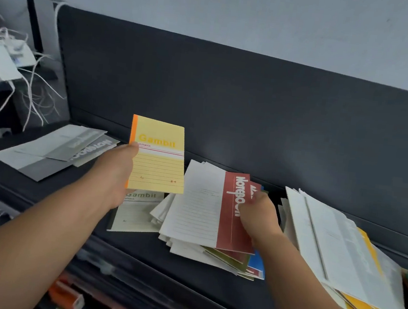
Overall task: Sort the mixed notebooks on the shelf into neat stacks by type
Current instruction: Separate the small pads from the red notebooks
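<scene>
Shelf (138,245) held loose heaps of notebooks. Left hand (118,170) gripped a yellow notebook (159,154) upright above it. Right hand (259,215) grasped a red notebook (232,207) topping the middle heap (183,249). Grey notebooks (47,153) lay far left.

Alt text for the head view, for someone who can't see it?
A person's left hand holds a yellow notebook upright over a dark shelf, while the right hand grips the edge of a red notebook atop a messy pile. Grey notebooks lie to the left, a pale green notebook below the yellow one, and another loose pile to the right.
</scene>
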### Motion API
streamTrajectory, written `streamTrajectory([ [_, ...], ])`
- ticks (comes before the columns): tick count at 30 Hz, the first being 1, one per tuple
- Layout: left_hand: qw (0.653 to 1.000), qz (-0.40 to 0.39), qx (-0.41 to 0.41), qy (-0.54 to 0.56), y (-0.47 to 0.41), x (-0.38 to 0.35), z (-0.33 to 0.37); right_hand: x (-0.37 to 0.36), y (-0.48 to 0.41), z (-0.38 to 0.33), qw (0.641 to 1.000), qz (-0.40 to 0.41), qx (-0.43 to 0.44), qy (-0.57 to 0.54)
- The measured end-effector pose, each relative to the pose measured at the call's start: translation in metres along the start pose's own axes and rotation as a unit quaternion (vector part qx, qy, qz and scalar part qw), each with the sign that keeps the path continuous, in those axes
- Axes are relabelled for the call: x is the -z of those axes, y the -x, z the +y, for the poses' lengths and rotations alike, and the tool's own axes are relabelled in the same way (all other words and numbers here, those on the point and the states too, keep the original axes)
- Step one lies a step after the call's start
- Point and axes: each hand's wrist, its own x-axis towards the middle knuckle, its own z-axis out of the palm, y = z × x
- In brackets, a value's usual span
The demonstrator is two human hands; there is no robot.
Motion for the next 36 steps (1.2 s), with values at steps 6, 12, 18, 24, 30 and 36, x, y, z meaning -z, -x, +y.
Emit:
streamTrajectory([
  [6, 0.996, -0.08, 0.025, -0.011, 0.016, -0.03, -0.008, 0.011, 0.029, -0.019, 0.996, -0.037, 0.061, -0.047],
  [12, 0.984, -0.169, 0.044, -0.021, 0.047, -0.088, -0.023, 0.051, 0.044, -0.006, 0.976, -0.1, 0.043, -0.19],
  [18, 0.962, -0.264, 0.011, -0.074, 0.089, -0.158, -0.047, 0.122, 0.055, 0.039, 0.981, -0.016, 0.014, -0.193],
  [24, 0.921, -0.332, -0.098, -0.179, 0.132, -0.225, -0.075, 0.205, 0.065, 0.095, 0.978, 0.065, -0.006, -0.197],
  [30, 0.845, -0.339, -0.248, -0.331, 0.164, -0.276, -0.101, 0.288, 0.067, 0.151, 0.972, 0.155, -0.052, -0.17],
  [36, 0.711, -0.297, -0.412, -0.487, 0.182, -0.301, -0.124, 0.345, 0.068, 0.195, 0.972, 0.204, -0.095, -0.074],
])
